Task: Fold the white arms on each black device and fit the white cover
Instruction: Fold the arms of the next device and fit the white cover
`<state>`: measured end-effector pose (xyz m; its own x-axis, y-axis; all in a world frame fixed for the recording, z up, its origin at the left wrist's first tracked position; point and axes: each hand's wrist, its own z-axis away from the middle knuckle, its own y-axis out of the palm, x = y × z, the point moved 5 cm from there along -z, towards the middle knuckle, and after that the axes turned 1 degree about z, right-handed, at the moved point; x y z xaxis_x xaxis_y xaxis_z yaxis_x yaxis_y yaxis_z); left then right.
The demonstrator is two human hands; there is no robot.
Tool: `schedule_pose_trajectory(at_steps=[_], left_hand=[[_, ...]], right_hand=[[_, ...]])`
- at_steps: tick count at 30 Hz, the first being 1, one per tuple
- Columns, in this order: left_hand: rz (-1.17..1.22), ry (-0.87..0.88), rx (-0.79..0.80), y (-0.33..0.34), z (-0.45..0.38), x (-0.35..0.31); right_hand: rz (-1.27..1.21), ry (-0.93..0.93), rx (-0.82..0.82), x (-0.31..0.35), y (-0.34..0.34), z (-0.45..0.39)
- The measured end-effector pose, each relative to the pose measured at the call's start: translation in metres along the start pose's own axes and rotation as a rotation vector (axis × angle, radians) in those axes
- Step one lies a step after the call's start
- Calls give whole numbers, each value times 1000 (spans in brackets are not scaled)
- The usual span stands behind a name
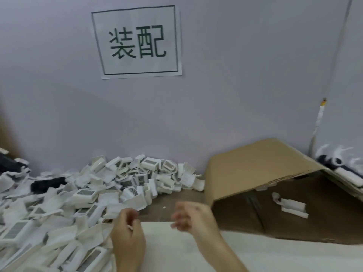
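Head view. Both hands are raised low in the frame, over the near edge of a white mat (196, 250) on the brown table (176, 195).

Left hand (127, 234): fingers curled inward, back of the hand toward the camera. A small pale fleck shows at the fingertips; too blurred to tell whether it is a held part or a nail. Grasp cannot be told.

Right hand (193, 216): motion-blurred, fingers loosely bent and spread, nothing seen in it; it reads as released.

Just left of the left hand, and running away from it toward the wall, lies a big heap of white covers (82, 193), many with grey ribbed panels facing up. Its nearest pieces touch or lie under the left wrist area.

Farther left of that hand, in the heap, a black device (48, 183) lies partly buried; more dark pieces sit at the far left edge, unclear.

Right of the right hand, a cardboard box (261, 169) lies on its side, opening toward the hands. Inside it rests one finished white unit (292, 209), well apart from the right hand.

Above both hands, on the wall, a paper sign (137, 42) with two green characters.
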<state>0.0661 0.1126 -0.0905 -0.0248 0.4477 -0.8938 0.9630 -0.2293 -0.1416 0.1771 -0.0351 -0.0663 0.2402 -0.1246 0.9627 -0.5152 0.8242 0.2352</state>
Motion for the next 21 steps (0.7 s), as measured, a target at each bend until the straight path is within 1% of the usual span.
schedule_pose_trajectory(at_steps=[2,4,8,10,11,13,15,17,18,19,21], left_hand=[[-13,31,5,-2,3,-4],[-31,57,5,-1,5,-5],[-147,80,68,4,5,-2],[-244,124,158,4,5,-3],[-312,172,236,5,5,-5],[-497,322,409,2,2,-11],[-694,509,513,-7,-12,-20],[-901,680,538,-18,-38,-28],[-990,727,529,-24,-54,-30],[-1062,737,514,-31,-73,-31],[-1183,681,466,-47,-119,-29]], right_hand=[[162,-17,30,-35,10,4],[262,-90,25,-46,11,6],[296,-131,17,-43,6,4],[300,-130,16,-42,6,5],[307,-127,21,-42,7,6],[320,-112,29,-43,10,7],[321,-127,35,-42,13,8],[318,-154,31,-40,17,12],[299,-162,30,-39,18,13],[294,-163,42,-39,21,12],[297,-152,45,-38,23,11]])
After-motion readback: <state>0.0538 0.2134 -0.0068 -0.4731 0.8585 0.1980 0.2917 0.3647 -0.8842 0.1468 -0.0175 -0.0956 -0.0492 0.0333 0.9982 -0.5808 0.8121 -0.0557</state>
